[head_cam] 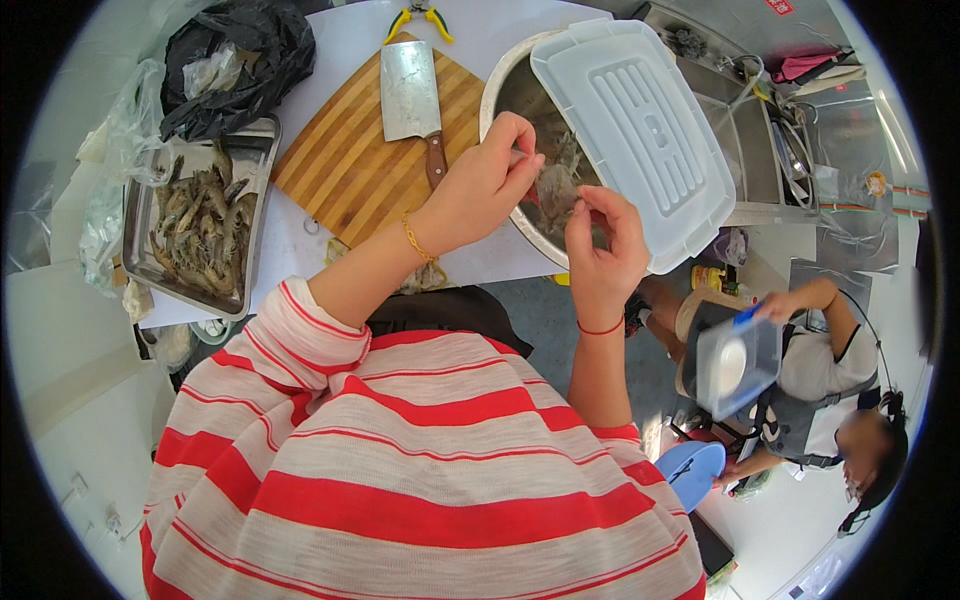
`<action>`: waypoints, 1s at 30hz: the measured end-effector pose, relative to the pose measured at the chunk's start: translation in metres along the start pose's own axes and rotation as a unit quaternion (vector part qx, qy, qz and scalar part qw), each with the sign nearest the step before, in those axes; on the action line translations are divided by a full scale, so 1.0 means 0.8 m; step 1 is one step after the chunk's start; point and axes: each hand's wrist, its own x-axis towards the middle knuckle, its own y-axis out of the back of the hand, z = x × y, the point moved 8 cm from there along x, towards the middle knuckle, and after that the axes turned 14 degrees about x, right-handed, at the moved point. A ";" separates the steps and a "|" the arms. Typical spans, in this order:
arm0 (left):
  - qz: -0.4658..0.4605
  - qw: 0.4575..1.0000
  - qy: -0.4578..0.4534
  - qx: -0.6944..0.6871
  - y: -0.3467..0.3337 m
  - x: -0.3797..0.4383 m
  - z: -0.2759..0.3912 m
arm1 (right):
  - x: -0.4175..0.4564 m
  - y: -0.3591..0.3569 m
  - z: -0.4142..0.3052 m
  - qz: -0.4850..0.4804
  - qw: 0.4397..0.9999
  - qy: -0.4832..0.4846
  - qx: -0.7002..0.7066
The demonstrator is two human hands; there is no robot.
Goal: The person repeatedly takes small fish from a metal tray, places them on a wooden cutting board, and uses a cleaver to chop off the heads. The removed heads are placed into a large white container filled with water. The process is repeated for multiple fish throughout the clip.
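Over a round metal basin (491, 90), my left hand (499, 176) and my right hand (609, 244) pinch a greyish, translucent piece of seafood (556, 187) between them, each with thumb and fingertips. What kind of seafood it is, I cannot tell. A pale plastic lid (637, 142) lies across the basin's right side and hides part of its dark contents. Left of my hands, a cleaver (411, 94) with a wooden handle rests on a striped wooden cutting board (330, 169). Raw shrimp (201, 229) are heaped in a rectangular steel tray (251, 262) at the left.
A black plastic bag (240, 60) overlaps the tray's far end. Yellow-handled pliers or shears (418, 22) lie beyond the board. A steel sink (739, 142) stands right of the basin. At the lower right, another person (817, 360) holds a clear container (739, 364) and a blue basin (694, 472).
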 end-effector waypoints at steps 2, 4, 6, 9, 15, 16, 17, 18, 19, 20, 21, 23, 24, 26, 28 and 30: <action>-0.013 1.000 0.002 -0.021 -0.002 0.003 0.002 | 0.007 -0.001 -0.008 -0.028 0.999 0.029 -0.023; -0.031 0.999 -0.001 -0.035 -0.004 0.000 0.001 | 0.009 -0.006 -0.018 -0.064 0.995 0.075 -0.034; -0.055 0.997 0.007 -0.046 -0.006 -0.004 0.001 | 0.004 -0.002 -0.012 -0.039 0.998 0.031 -0.028; -0.055 0.998 0.007 -0.033 -0.003 -0.004 0.003 | -0.001 0.004 0.008 0.028 0.990 -0.083 0.109; -0.001 0.997 -0.021 0.068 0.012 -0.010 0.023 | -0.003 -0.002 0.019 0.014 0.971 -0.120 0.205; 0.010 0.996 -0.026 0.081 0.014 -0.010 0.026 | -0.003 -0.002 0.018 0.003 0.975 -0.104 0.196; 0.020 0.994 -0.033 0.102 0.014 -0.011 0.028 | -0.003 -0.004 0.017 -0.017 0.981 -0.103 0.161; 0.030 0.991 -0.039 0.124 0.014 -0.012 0.029 | -0.002 -0.006 0.016 -0.036 0.986 -0.102 0.127; 0.039 0.987 -0.046 0.146 0.015 -0.014 0.031 | -0.003 -0.008 0.015 -0.056 0.989 -0.101 0.092; 0.038 0.984 -0.050 0.164 0.014 -0.016 0.034 | -0.004 -0.009 0.016 -0.049 0.987 -0.113 0.102; 0.037 0.981 -0.056 0.182 0.013 -0.017 0.040 | -0.005 -0.011 0.017 -0.042 0.985 -0.124 0.111; 0.035 0.978 -0.058 0.200 0.013 -0.019 0.042 | -0.008 -0.011 0.024 -0.025 0.978 -0.149 0.141; 0.035 0.978 -0.054 0.200 0.013 -0.018 0.040 | -0.010 -0.009 0.030 -0.017 0.973 -0.161 0.163; 0.036 0.982 -0.039 0.183 0.015 -0.018 0.033 | -0.011 -0.008 0.035 -0.007 0.962 -0.187 0.201; 0.042 0.988 -0.016 0.149 0.017 -0.021 0.021 | -0.011 -0.014 0.036 -0.009 0.949 -0.213 0.234; 0.049 0.994 0.007 0.096 0.020 -0.022 0.011 | -0.012 -0.017 0.037 -0.004 0.948 -0.216 0.234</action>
